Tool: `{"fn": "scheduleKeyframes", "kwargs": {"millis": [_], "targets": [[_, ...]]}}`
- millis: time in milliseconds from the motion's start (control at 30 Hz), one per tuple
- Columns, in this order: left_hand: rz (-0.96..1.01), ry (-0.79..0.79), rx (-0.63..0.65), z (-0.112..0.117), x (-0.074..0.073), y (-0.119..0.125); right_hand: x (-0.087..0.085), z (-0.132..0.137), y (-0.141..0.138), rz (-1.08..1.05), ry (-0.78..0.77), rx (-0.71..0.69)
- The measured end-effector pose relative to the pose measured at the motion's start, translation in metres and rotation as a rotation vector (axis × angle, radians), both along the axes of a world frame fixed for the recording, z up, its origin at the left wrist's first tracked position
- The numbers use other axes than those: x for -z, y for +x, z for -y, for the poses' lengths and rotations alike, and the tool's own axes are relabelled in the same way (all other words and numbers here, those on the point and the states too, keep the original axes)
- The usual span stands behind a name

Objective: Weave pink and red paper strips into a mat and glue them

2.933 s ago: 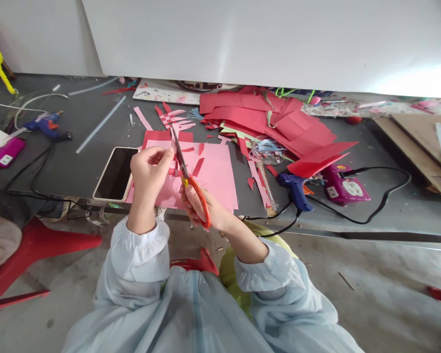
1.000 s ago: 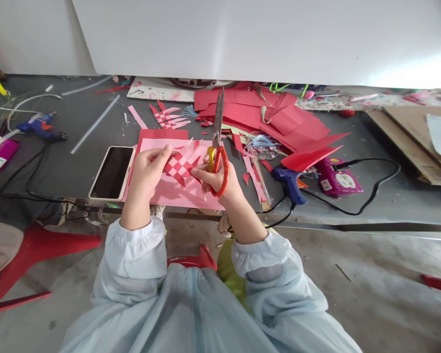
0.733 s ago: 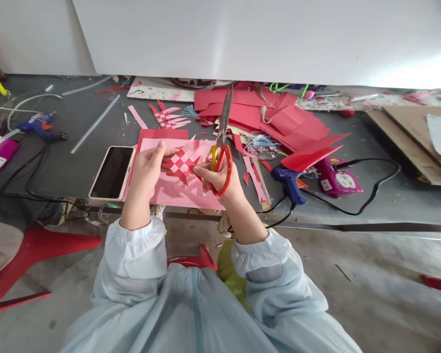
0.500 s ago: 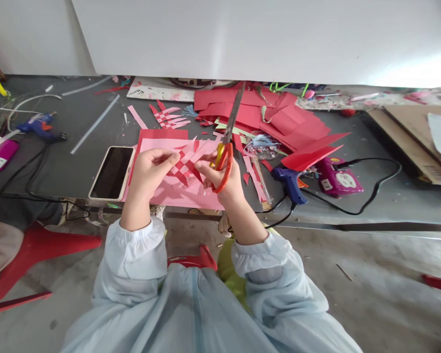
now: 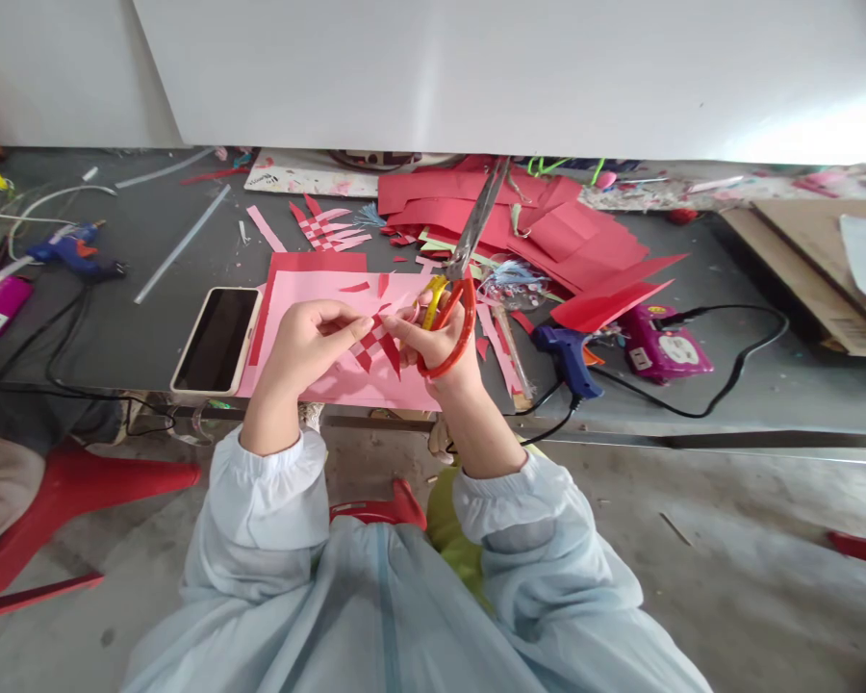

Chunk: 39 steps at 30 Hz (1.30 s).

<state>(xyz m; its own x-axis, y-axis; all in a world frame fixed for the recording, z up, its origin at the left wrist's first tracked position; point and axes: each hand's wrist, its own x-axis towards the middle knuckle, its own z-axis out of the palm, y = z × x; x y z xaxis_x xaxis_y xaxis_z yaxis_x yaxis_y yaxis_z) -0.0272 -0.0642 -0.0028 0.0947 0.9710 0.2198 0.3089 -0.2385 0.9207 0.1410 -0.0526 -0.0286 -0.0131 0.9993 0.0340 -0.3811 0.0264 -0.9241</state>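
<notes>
A red-and-pink woven paper piece [image 5: 370,346] hangs between my two hands above a pink paper sheet [image 5: 303,284]. My left hand [image 5: 314,342] pinches its upper left part between thumb and fingers. At its right side, my right hand [image 5: 440,346] grips it with thumb and fingertips. Scissors [image 5: 476,226] with orange and yellow handles are hooked in that right hand, blades pointing up and away. My fingers cover part of the weave. Another woven piece [image 5: 323,226] with loose strips lies behind the pink sheet.
A phone [image 5: 216,339] lies left of the sheet. Red paper [image 5: 584,245] is piled at the back. A blue glue gun [image 5: 569,358] and a magenta box [image 5: 668,346] with cables sit on the right; another glue gun [image 5: 72,250] is at far left. Cardboard [image 5: 801,279] leans at right.
My left hand has moved right, closer to my right hand, and now covers more of the woven piece. The scissors have tilted further right.
</notes>
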Motion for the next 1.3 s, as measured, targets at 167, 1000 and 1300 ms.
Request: {"fn": "scheduleKeyframes", "kwargs": {"millis": [167, 1000, 1300], "targets": [[0.022, -0.013, -0.036, 0.001, -0.001, -0.003, 0.001, -0.005, 0.006, -0.027, 0.018, 0.083], [0.314, -0.17, -0.168, -0.005, 0.001, -0.002, -0.001, -0.01, 0.019, 0.084, 0.027, 0.066], [0.084, -0.21, 0.105, -0.003, 0.002, -0.002, 0.0, -0.011, 0.018, 0.06, -0.006, 0.053]]}}
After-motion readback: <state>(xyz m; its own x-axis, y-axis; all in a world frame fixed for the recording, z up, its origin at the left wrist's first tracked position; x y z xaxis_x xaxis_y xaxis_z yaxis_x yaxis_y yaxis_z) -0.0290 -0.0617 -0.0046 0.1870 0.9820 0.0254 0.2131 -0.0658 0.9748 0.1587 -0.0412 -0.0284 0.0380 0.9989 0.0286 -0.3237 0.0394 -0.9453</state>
